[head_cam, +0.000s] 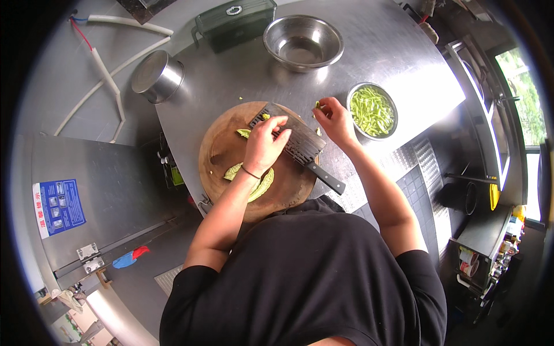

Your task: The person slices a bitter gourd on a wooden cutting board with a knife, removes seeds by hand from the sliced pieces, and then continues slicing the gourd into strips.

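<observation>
A cleaver (303,138) lies flat on a round wooden chopping board (216,151), its black handle reaching past the board's right edge. My left hand (268,142) is over the blade, fingers curled, with a small green piece (266,116) by its fingertips; whether it grips that piece I cannot tell. Pieces of a pale green, bumpy vegetable, likely bitter melon (264,186), lie on the board below and left of this hand. My right hand (335,119) pinches a small green scrap (318,105) above the table. Right of it, a metal bowl holds sliced green vegetable (372,111).
An open steel bowl (303,43) sits at the back of the steel table (225,82). To its left are a dark lidded container (236,24) and a tilted-looking metal pot (158,77). Small scraps lie near the board's upper right edge.
</observation>
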`<state>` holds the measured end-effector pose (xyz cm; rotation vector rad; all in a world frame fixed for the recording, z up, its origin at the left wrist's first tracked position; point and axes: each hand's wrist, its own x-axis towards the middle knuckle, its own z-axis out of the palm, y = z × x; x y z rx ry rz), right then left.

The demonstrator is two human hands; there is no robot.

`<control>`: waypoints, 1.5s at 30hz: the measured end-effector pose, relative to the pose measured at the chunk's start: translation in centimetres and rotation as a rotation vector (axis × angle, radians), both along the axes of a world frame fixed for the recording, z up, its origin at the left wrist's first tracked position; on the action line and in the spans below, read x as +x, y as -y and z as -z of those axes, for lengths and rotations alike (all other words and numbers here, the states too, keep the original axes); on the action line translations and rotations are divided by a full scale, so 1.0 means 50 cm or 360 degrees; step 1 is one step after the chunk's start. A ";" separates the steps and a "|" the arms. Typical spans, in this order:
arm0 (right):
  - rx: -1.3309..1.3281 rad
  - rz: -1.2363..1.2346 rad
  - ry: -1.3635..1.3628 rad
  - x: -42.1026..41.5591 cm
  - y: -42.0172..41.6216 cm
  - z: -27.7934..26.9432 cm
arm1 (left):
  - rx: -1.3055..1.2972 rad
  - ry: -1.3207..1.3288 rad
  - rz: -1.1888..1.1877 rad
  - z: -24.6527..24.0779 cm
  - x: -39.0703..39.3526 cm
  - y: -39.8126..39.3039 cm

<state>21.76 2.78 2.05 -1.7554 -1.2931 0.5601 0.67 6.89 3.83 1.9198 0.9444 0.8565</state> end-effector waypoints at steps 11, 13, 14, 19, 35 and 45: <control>-0.0358 -0.0172 -0.1814 -0.047 0.047 -0.079 | -0.1495 0.0568 0.0410 -0.019 0.016 0.009; -0.0386 -0.0174 -0.1970 -0.055 0.051 -0.093 | -0.1562 0.0631 0.0451 -0.016 0.010 0.010; -0.0379 -0.0213 -0.1959 -0.055 0.051 -0.090 | -0.1588 0.0638 0.0451 -0.016 0.007 0.013; -0.0251 -0.0334 -0.1635 -0.049 0.055 -0.080 | -0.1616 0.0533 0.0447 -0.049 0.017 0.021; 0.0205 -0.0136 -0.0477 -0.049 0.061 -0.098 | -0.2018 0.0692 0.0484 -0.026 0.108 -0.003; 0.0110 0.0042 -0.0632 -0.020 0.047 -0.079 | -0.1980 0.0501 0.0443 0.001 0.161 -0.035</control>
